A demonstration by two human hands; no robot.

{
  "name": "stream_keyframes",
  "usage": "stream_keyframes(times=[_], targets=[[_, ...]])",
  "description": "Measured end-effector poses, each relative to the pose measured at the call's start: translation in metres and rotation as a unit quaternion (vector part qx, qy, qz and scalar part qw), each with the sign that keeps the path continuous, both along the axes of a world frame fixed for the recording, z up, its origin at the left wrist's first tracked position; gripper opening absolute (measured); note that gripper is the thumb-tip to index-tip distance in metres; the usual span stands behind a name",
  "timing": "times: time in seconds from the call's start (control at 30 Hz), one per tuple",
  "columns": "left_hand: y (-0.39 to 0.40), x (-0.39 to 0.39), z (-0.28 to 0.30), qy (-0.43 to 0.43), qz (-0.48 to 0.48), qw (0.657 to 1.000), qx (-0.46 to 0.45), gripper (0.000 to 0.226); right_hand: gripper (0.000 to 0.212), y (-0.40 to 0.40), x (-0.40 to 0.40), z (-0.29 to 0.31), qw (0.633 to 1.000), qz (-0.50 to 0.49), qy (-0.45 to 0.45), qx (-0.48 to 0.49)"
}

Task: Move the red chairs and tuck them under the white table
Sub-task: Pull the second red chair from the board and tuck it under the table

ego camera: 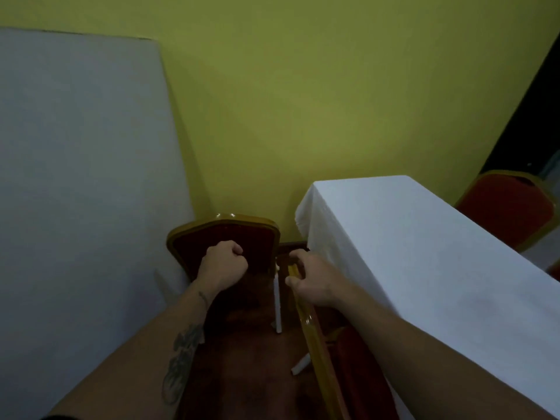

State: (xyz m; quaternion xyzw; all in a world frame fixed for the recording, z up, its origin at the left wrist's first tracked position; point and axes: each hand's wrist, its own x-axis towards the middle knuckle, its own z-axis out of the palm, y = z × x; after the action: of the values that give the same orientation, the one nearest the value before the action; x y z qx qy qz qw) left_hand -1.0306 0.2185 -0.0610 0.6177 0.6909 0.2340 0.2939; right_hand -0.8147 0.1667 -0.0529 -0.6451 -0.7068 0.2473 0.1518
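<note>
Item: my left hand was fisted before a red chair; right hand gripped another chair's gold frame beside the white table's near edge.

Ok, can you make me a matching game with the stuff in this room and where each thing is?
Things:
1. red chair
2. white table
3. left hand
4. right hand

Places:
A. gripping a gold chair frame beside the table
B. closed in a fist in front of a chair back
C. against the yellow wall, centre
D. on the right, under a white cloth

Pairs: 1-C, 2-D, 3-B, 4-A
</note>
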Motion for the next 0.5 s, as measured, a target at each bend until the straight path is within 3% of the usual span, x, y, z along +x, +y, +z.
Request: stream_keyframes(times=[0.23, 0.4, 0.5], targets=[[0.055, -0.022, 0.022, 0.071, 0.035, 0.996, 0.027, 0.053, 0.070, 0.098, -0.012, -0.001, 0.997, 0.061, -0.043, 0.002], [0.108, -0.033, 0.020, 0.124, -0.005, 0.991, 0.056, 0.035, 0.071, 0.159, -0.030, -0.008, 0.995, 0.069, -0.077, 0.003], [0.150, -0.043, 0.007, 0.169, -0.037, 0.983, 0.065, 0.046, 0.070, 0.198, -0.045, -0.013, 0.993, 0.062, -0.099, 0.001]])
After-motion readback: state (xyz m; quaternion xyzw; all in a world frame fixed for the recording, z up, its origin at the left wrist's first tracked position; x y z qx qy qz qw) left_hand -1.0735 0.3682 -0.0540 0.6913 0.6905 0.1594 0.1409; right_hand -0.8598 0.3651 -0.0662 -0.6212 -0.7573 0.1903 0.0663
